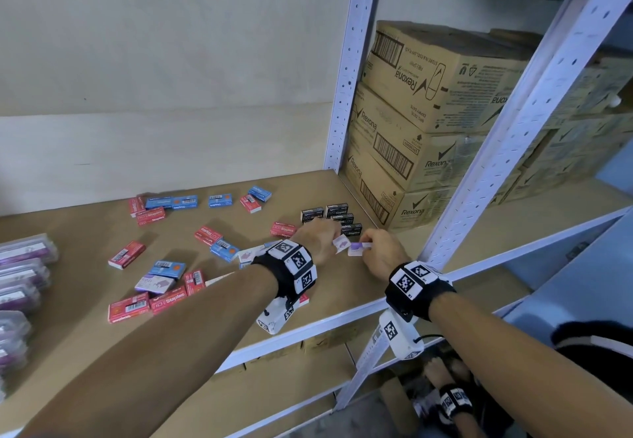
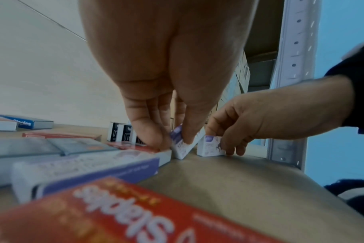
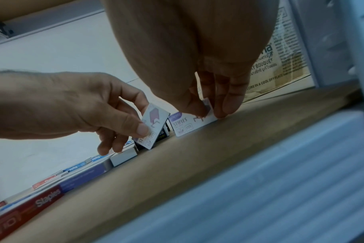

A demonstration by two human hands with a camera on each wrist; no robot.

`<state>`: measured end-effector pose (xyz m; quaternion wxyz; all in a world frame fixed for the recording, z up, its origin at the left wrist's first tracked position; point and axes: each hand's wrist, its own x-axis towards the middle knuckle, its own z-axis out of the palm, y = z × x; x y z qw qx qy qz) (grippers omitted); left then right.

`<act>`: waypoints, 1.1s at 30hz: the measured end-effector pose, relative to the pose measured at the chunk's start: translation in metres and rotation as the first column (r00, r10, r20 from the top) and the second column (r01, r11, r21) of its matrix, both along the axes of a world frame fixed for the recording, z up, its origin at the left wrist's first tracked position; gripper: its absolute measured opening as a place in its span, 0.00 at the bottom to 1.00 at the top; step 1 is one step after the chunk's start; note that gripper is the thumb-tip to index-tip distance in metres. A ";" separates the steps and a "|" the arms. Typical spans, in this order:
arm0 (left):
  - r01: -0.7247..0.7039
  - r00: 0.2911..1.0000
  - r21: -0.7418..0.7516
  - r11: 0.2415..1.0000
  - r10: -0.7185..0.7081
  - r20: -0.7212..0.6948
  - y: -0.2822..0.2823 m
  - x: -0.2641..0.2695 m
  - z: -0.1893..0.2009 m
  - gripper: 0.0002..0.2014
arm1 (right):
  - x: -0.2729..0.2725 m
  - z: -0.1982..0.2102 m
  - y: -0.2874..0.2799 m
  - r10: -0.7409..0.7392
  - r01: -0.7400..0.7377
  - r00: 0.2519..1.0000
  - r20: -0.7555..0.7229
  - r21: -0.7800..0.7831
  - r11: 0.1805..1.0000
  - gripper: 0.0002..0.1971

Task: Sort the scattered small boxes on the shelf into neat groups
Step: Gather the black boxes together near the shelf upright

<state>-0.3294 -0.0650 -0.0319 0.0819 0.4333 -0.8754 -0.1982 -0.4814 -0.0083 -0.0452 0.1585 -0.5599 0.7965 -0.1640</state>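
Small staple boxes in red, blue, white-purple and black lie scattered on the brown shelf (image 1: 85, 352). My left hand (image 1: 318, 237) pinches a white-purple staple box (image 1: 340, 243) (image 2: 183, 146) (image 3: 152, 129), tilted with one end on the shelf. My right hand (image 1: 380, 252) pinches a second white-purple staple box (image 1: 358, 248) (image 2: 210, 146) (image 3: 187, 123) standing on the shelf just right of the first. Behind both hands sits a tidy cluster of black boxes (image 1: 330, 215). Red boxes (image 1: 126, 254) and blue boxes (image 1: 171, 202) spread to the left.
Stacked Rexona cartons (image 1: 411, 122) fill the bay to the right behind a white perforated post (image 1: 346, 77). A front post (image 1: 513, 129) rises by my right wrist. Clear packs with purple contents (image 1: 20, 266) pile at the shelf's left edge.
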 end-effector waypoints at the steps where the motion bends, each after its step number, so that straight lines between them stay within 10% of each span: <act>1: 0.005 1.000 0.000 1.000 -0.005 0.005 -0.001 0.001 0.000 0.03 | 0.000 0.000 -0.001 -0.004 0.004 1.000 0.000 -0.005 1.000 0.14; 33: -0.001 0.983 -0.069 0.998 0.013 0.185 -0.002 0.002 -0.008 0.08 | -0.003 -0.003 -0.012 0.086 -0.086 0.996 -0.001 -0.029 0.996 0.21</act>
